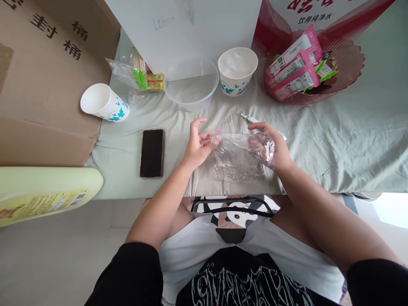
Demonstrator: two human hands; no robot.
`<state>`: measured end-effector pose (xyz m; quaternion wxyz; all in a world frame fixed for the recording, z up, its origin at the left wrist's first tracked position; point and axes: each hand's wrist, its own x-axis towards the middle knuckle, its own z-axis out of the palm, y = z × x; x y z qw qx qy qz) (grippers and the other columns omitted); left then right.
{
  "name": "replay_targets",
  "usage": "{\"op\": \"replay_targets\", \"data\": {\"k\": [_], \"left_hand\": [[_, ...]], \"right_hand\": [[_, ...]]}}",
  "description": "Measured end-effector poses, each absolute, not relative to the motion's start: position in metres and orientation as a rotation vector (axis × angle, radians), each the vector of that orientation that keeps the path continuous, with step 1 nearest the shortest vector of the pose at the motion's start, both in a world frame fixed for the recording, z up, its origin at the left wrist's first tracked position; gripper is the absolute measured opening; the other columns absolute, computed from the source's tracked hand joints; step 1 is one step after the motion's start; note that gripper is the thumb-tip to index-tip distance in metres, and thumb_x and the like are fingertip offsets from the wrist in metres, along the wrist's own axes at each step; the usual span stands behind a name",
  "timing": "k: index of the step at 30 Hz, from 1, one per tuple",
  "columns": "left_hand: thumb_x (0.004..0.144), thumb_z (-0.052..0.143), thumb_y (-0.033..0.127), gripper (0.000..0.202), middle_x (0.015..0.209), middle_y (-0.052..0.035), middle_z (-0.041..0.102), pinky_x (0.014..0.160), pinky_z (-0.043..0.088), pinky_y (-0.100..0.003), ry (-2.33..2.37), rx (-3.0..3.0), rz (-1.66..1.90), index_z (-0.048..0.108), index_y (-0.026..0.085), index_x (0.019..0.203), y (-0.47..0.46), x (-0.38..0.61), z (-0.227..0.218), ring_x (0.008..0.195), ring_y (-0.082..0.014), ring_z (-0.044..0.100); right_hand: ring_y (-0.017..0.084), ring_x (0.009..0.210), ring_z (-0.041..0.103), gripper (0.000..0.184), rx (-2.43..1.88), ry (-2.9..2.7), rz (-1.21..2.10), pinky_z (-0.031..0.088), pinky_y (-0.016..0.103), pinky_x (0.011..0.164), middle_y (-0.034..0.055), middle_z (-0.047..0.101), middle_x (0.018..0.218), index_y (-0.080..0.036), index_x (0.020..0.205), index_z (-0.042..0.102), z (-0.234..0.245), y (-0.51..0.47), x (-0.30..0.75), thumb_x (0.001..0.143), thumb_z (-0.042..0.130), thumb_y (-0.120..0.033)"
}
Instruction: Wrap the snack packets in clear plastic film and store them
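A clear, crinkled plastic bag (pixel 236 159) is stretched between my two hands over the table's front edge. My left hand (pixel 198 146) pinches the bag's left upper edge, with the index finger raised and bent. On the other side, my right hand (pixel 276 148) grips the bag's bunched right end; film covers some of its fingers, so whether they are inside the bag I cannot tell. Just behind the right hand lies a slim white tool with a metal tip (pixel 249 118), partly hidden by that hand. Nothing can be made out inside the bag.
A phone (pixel 152 153) and a tipped paper cup (pixel 105 103) lie to the left. Behind stand a clear plastic bowl (pixel 193 100), a paper bowl (pixel 237 80) and a red basket (pixel 347 72) of packaged snacks. Wrapped snacks (pixel 140 76) sit beside a cardboard box (pixel 47 106).
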<state>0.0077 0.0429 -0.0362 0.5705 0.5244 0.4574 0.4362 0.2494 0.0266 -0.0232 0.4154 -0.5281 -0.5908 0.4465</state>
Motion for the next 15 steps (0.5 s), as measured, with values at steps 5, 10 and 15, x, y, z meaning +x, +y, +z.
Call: {"op": "replay_targets", "data": {"k": [5, 10, 15], "left_hand": [[0.068, 0.091, 0.054, 0.059, 0.161, -0.0088, 0.045, 0.107, 0.055, -0.047, 0.946, 1.441, 0.997, 0.069, 0.031, 0.118, 0.041, 0.003, -0.035, 0.148, -0.0351, 0.047], [0.082, 0.080, 0.045, 0.019, 0.154, -0.0066, 0.052, 0.123, 0.041, -0.056, 0.850, 1.569, 0.910, 0.080, 0.026, 0.079, 0.036, -0.001, -0.026, 0.151, -0.0367, 0.042], [0.082, 0.071, 0.053, 0.032, 0.155, -0.0097, 0.049, 0.109, 0.055, -0.049, 0.896, 1.312, 0.894, 0.080, 0.023, 0.089, 0.039, -0.004, -0.029, 0.144, -0.0363, 0.049]], "right_hand": [[0.016, 0.058, 0.056, 0.021, -1.415, -1.497, 1.066, 0.049, 0.035, 0.066, -0.0045, 0.063, 0.066, -0.031, 0.105, 0.064, -0.016, 0.029, 0.247, 0.085, 0.070, -0.037], [0.019, 0.065, 0.061, 0.019, -1.459, -1.514, 1.047, 0.050, 0.037, 0.071, -0.0028, 0.068, 0.071, -0.031, 0.107, 0.064, -0.014, 0.031, 0.245, 0.089, 0.068, -0.034], [0.017, 0.065, 0.061, 0.023, -1.429, -1.434, 1.110, 0.050, 0.034, 0.069, -0.0032, 0.067, 0.074, -0.031, 0.108, 0.062, -0.017, 0.031, 0.244, 0.088, 0.068, -0.038]]}}
